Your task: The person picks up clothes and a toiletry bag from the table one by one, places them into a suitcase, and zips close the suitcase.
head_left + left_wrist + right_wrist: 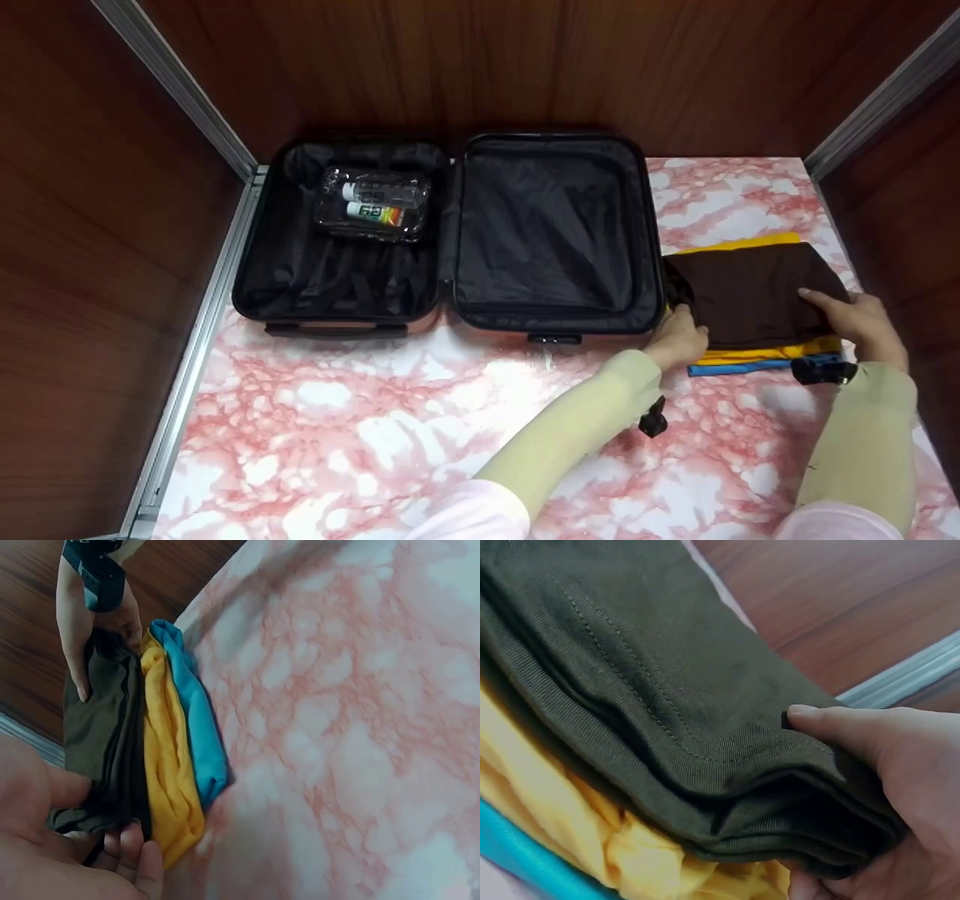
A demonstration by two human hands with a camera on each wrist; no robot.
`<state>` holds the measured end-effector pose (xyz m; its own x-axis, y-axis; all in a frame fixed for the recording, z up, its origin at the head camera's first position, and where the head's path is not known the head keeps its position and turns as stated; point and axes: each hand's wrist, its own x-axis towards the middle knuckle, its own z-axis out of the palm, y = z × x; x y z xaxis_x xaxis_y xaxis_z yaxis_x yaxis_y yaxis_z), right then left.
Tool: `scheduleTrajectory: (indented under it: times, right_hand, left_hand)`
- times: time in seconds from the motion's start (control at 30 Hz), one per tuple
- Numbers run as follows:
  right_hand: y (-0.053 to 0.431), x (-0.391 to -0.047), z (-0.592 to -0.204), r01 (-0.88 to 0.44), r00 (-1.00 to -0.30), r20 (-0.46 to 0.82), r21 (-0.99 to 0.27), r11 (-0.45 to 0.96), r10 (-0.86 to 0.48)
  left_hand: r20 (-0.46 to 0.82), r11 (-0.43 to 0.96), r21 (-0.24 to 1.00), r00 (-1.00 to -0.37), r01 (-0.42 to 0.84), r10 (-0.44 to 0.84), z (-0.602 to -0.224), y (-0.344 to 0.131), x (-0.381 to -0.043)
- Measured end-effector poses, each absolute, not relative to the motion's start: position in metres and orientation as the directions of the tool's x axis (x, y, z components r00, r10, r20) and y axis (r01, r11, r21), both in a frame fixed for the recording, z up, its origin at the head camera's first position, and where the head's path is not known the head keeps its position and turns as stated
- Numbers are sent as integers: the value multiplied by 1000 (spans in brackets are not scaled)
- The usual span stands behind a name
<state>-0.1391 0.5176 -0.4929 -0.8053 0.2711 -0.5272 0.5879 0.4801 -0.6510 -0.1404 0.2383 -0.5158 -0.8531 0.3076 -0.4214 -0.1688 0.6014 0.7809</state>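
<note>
A folded dark olive-brown garment [757,292] with double stitching lies on top of a small pile to the right of the suitcase. Below it are a folded yellow garment [166,757] and a blue garment [201,727]. My left hand [681,336] grips the dark garment's left end, thumb above and fingers tucked under. At the opposite end my right hand [922,787] holds it the same way, with the thumb on top and the other fingers partly hidden beneath the cloth.
An open black suitcase [447,274] stands left of the pile, its right half close to my left hand. In its left half lies a clear pouch [334,217] with two small bottles. Wood-patterned walls [487,67] enclose the pink-and-white marbled surface [360,420].
</note>
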Motion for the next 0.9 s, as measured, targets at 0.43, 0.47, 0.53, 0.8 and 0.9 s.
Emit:
scheduleTrajectory:
  times: [0.43,0.47,0.53,0.8,0.9]
  right_hand:
    - [508,-140,-478,524,-851,-377,-652,548,366]
    - [508,-140,-477,516,-856,-361,-656,551,372]
    - [507,-141,-475,500,-864,-338,-664,557,373]
    - [506,-139,-465,488,-865,-297,-685,541,404]
    - [505,-138,-462,492,-860,-285,-688,534,424]
  left_hand:
    - [-336,539,835,-877,-109,343,-504,238,-142]
    - [-332,524,844,-878,-113,345,-503,238,-142]
    - [-330,502,856,-876,-120,353,-502,238,-142]
    - [-311,437,890,-872,-129,377,-496,236,-142]
    - [-291,408,905,-876,-122,385,-494,236,-144]
